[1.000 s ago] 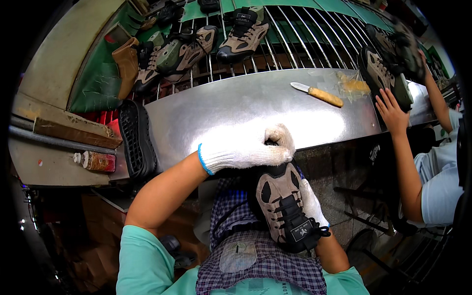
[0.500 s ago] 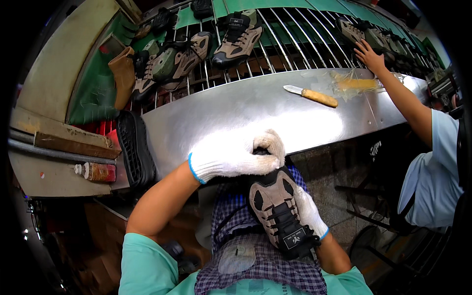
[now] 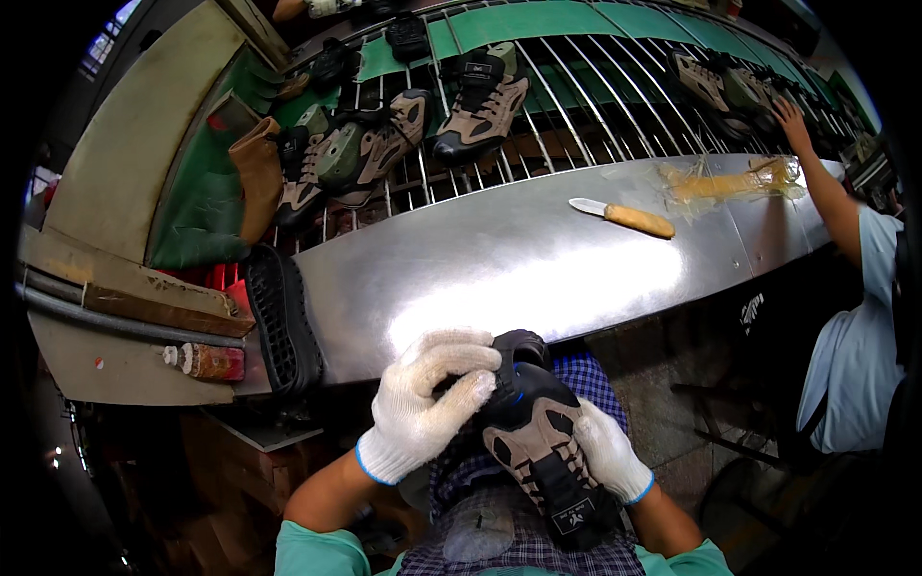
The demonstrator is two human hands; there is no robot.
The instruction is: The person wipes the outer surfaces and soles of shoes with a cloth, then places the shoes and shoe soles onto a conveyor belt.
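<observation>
The fingers of the left hand (image 3: 423, 408) are curling, thumb close to forefinger, and appear to be pinching the rim of a black sole (image 3: 526, 346) at its toe end. The fingers of the right hand (image 3: 607, 451) are pressing along the shoe's opposite side, holding it; what they are doing underneath is hidden. The brown-and-black shoe (image 3: 538, 422) is lying over the person's lap, above a checked apron (image 3: 600, 384), its toe pointing toward the counter (image 3: 461, 278).

As a judgement, the shoe is looking light enough for one hand, the upper soft and giving, the sole rubbery — springy at the rim, firmer beneath. Nothing about it is seeming fragile, and the knit gloves are likely helping against slipping. The steadiest hold is probably running around the midfoot, with the thick toe rim suiting a pinch; the laces are looking too loose to trust.

Farther out, a wooden-handled knife (image 3: 624, 216) is resting on the counter, and a loose outsole (image 3: 283, 322) is leaning at its left end.

Compared with half a second ago, the left hand is no longer arching over the toe — it is now sitting at the toe's left side, leaving the sole's front showing. A co-worker's hand (image 3: 794, 125) is now reaching farther along the rack (image 3: 595, 106).
</observation>
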